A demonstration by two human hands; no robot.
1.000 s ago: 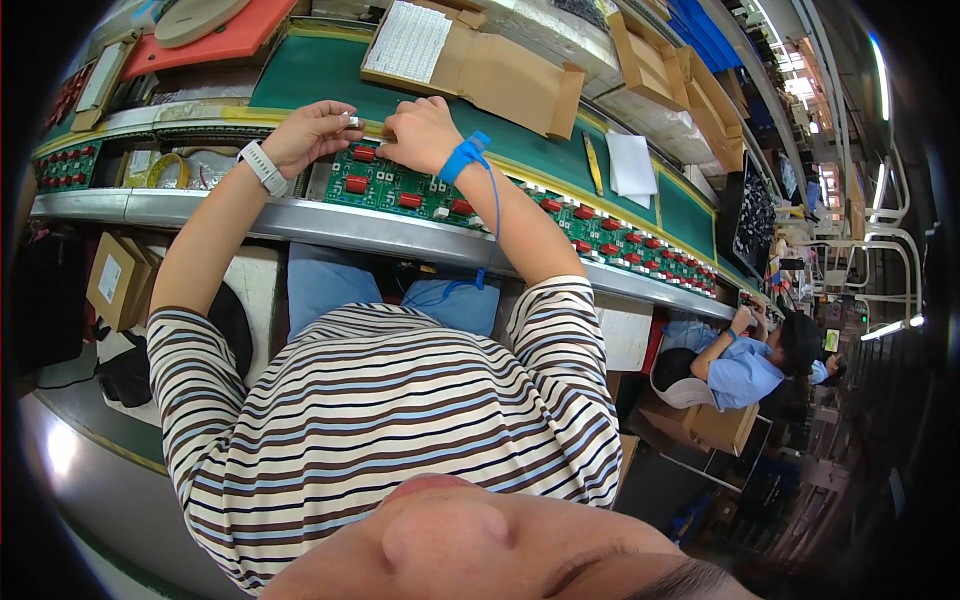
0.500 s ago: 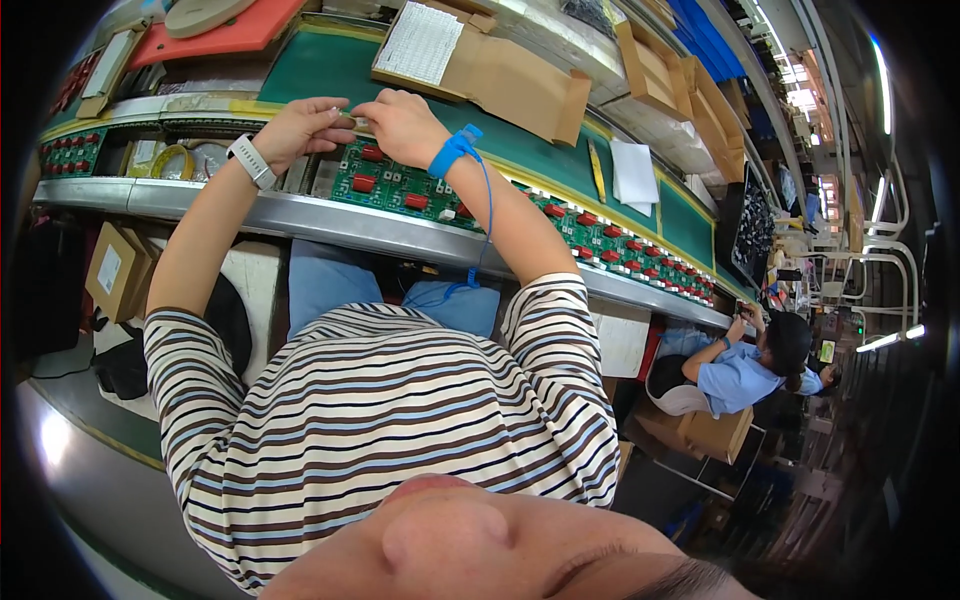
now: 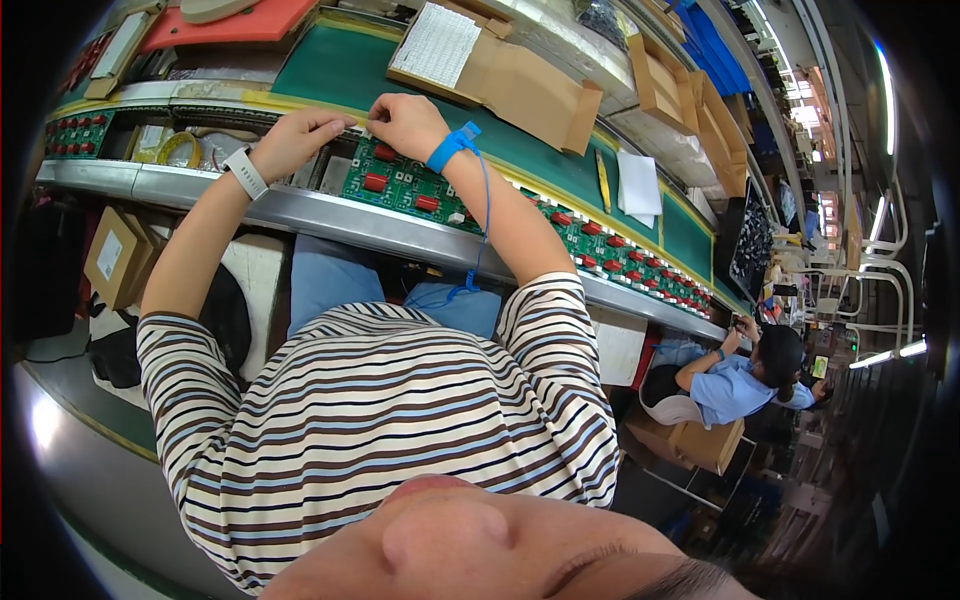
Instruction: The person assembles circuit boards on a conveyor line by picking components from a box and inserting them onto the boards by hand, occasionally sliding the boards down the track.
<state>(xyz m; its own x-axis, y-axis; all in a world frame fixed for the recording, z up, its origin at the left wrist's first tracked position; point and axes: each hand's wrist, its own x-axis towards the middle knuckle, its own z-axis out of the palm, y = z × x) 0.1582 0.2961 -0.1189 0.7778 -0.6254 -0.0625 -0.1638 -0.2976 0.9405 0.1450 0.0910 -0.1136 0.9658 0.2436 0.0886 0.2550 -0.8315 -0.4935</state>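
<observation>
My left hand [image 3: 300,142] is closed, its thumb and forefinger pressed together at the far left corner of a green circuit board. What its fingertips hold, if anything, is too small to make out. Just to its right, my right hand [image 3: 408,127] hovers over the board's far edge, also in a pinch; its fingertips hide whatever may be in them. A small gap separates the two hands. The green circuit board [image 3: 398,197] carries red block-shaped parts and small white parts, and lies on the metal-edged line. On my right wrist is a blue wrist strap [image 3: 455,147] with a coiled cord.
More circuit boards [image 3: 630,262] run along the line to the right, others [image 3: 75,135] at far left. Behind lie an open cardboard box [image 3: 530,85] of white parts, a yellow cutter knife [image 3: 603,180] and white paper [image 3: 637,185]. A co-worker [image 3: 740,370] sits at the right.
My left hand's spread fingers have drawn together into a pinch, and the hand has moved slightly away from my right hand. The whole view has shifted a little.
</observation>
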